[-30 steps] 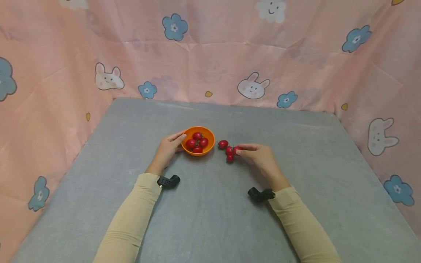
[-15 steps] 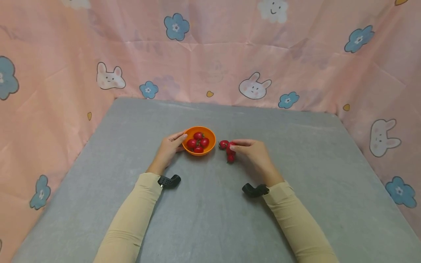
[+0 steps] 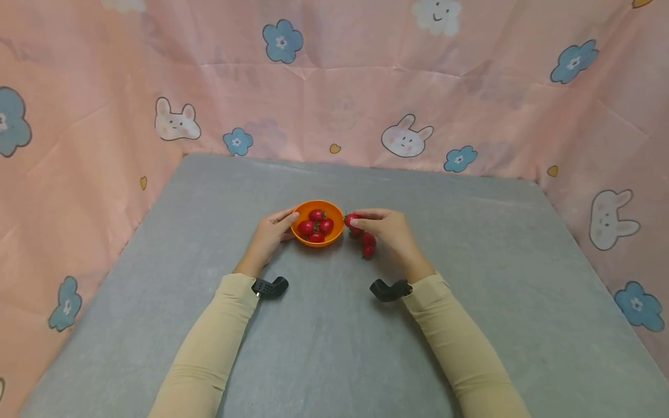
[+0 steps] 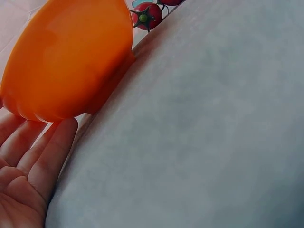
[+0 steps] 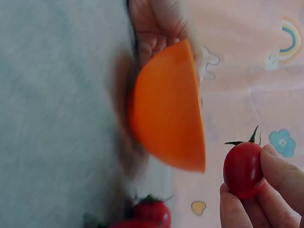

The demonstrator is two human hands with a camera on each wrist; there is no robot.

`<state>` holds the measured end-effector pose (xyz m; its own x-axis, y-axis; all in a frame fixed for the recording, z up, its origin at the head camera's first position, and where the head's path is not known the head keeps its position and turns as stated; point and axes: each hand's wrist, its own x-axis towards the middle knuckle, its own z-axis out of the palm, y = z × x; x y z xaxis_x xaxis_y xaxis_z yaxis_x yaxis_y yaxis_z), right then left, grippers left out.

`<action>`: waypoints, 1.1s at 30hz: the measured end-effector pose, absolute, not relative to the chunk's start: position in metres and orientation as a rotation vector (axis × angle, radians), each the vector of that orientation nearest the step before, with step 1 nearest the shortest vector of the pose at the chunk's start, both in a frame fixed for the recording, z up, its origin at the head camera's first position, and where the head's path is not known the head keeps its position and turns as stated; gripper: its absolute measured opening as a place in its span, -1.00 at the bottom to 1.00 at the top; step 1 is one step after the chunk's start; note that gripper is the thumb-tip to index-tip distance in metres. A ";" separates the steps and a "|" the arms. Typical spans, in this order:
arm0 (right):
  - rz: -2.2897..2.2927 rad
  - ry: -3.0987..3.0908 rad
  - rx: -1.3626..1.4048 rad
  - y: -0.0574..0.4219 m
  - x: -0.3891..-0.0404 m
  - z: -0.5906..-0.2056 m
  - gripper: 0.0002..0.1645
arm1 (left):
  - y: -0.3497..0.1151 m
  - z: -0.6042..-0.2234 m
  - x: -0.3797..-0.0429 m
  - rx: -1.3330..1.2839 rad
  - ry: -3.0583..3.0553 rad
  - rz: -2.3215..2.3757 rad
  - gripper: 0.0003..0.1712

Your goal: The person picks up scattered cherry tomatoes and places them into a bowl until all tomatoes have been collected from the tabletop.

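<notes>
Pink cloth (image 3: 340,40), printed with rabbits, blue flowers, yellow hearts and a smiling cloud, hangs around the far edge and sides of a grey table (image 3: 313,348). Near the table's middle, your left hand (image 3: 266,238) grips an orange bowl (image 4: 71,57) from its left side, thumb at the rim and the other fingers against the outer wall. You have the bowl with its mouth facing up; whether its base bears fully on the table you cannot tell for certain.

Four small red tomatoes (image 3: 326,226) lie inside the bowl, close together, some with green stems showing.

Your right hand (image 3: 392,232) is clamped on one more, the held tomato (image 5: 243,170), which you pinch between thumb and fingers. It is just beside the bowl's right rim, outside it; from your right wrist you see a gap between the two, and in the head view its green stem end points toward the bowl.

Below and beside that hand you have three loose tomatoes (image 3: 368,240) grouped on the table, the farthest partly hidden by the held one.

You wear beige sleeves (image 3: 465,348), and a black wrist device (image 3: 270,287) sits at each cuff.
</notes>
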<state>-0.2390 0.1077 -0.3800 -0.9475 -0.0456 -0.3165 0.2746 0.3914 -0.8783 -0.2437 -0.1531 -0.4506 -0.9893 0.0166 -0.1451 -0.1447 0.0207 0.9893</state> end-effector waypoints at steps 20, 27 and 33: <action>-1.571 2.399 0.085 0.054 -0.264 -0.371 -0.59 | -0.153 -0.448 -0.244 -0.144 2.165 2.114 -0.48; -1.510 2.502 -0.045 0.040 -0.273 -0.369 -0.61 | -0.154 -0.448 -0.245 -0.127 2.154 2.128 -0.50; -1.393 2.560 -0.124 0.033 -0.278 -0.373 -0.61 | -0.155 -0.449 -0.245 -0.115 2.166 2.107 -0.48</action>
<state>-0.2784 0.0331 -0.3727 -0.9713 -0.1802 -0.1556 0.0328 0.5460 -0.8371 -0.2445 -0.1552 -0.4491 -0.9902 0.0277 -0.1369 -0.1361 0.0292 0.9903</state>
